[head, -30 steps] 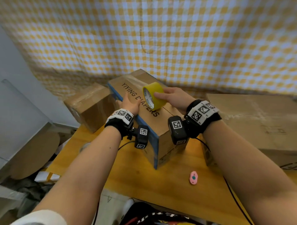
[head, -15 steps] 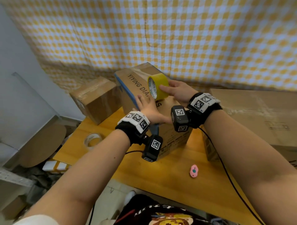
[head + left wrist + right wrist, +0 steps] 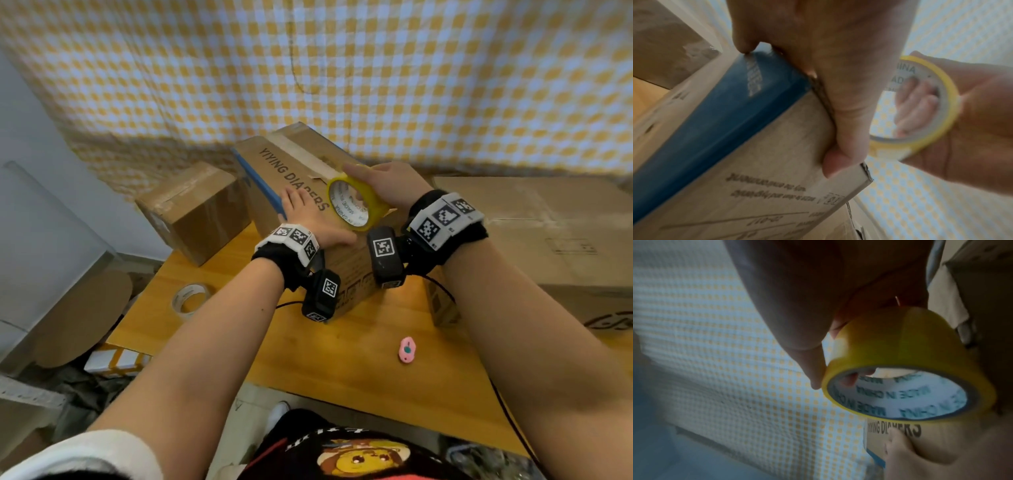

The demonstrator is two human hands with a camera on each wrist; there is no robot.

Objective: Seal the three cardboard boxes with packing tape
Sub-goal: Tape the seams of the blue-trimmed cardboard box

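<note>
The diaper box (image 3: pixel 274 164) stands in the middle of the table, blue stripe on its left side. A strip of tape (image 3: pixel 301 154) runs along its top seam from the far edge to the yellow tape roll (image 3: pixel 371 214), which is lifted over the near end. My right hand (image 3: pixel 363 181) grips the roll, thumb on the rim and fingers through the core (image 3: pixel 900 394). My left hand (image 3: pixel 308 219) lies flat on the box top at the near left corner, thumb along the front edge (image 3: pixel 838 159). A small brown box (image 3: pixel 195 209) sits left, a large box (image 3: pixel 548 233) right.
A second, pale tape roll (image 3: pixel 190 299) lies on the wooden table (image 3: pixel 342 370) at the left. A small pink cutter (image 3: pixel 407 349) lies nearer me. A checked curtain (image 3: pixel 411 85) hangs close behind the boxes. Cardboard and clutter sit on the floor at the left.
My right hand has drawn the yellow roll toward me along the box top, leaving tape behind it. My left hand slid from the left edge to the near corner.
</note>
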